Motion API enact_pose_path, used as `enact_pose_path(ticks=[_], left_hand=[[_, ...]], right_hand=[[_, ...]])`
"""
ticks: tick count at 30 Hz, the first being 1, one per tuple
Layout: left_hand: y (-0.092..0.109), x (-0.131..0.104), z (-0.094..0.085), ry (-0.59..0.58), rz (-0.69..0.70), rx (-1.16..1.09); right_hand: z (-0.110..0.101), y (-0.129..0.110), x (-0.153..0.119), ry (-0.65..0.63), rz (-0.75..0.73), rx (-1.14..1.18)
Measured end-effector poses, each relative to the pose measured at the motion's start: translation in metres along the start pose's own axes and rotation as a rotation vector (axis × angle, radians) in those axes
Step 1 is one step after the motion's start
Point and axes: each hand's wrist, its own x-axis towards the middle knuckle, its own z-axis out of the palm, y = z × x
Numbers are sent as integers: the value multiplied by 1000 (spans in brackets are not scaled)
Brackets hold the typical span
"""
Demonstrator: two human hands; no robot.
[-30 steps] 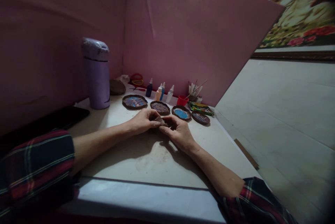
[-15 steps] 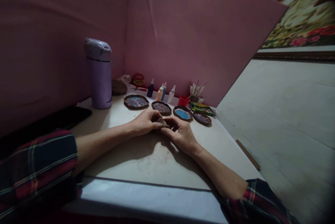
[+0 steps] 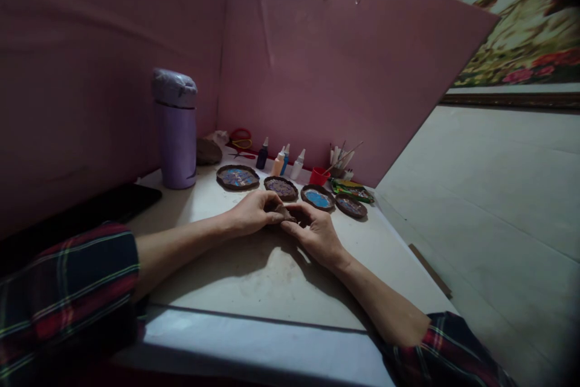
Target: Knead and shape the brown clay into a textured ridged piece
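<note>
A small lump of brown clay (image 3: 284, 213) is pinched between both hands above the white table (image 3: 254, 278). My left hand (image 3: 254, 212) grips its left side with thumb and fingers, and my right hand (image 3: 316, 233) has thumb and fingertips closed on its right side. The fingers cover much of the lump. Beyond the hands stand several shallow brown dishes: a large one with blue and brown patterning (image 3: 238, 177), one with mottled purplish filling (image 3: 281, 188), one with bright blue filling (image 3: 318, 198) and a darker one (image 3: 351, 207).
A purple bottle (image 3: 177, 133) stands at the left, near a dark flat object (image 3: 131, 203) and a brown lump (image 3: 208, 151). Behind the dishes are scissors (image 3: 241, 138), small bottles (image 3: 278, 163), a red cup (image 3: 319, 176) and a green packet (image 3: 352, 190).
The view has shifted slightly, so the table items appear a little further right. Both hands keep their hold on the clay, with hardly any change in pose.
</note>
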Motion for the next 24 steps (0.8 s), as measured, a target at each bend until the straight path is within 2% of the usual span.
enact_pose_path(ticks=[4,18,24], left_hand=[[2,0,-1,25,-6,-31],[15,-4,1,1,-34,-376],[11,-2,-1,62,-39,-392]], right_hand=[[1,-1,0,18,30,42],[4,-12,-4,77,100,298],[6,-6,0,152,126,232]])
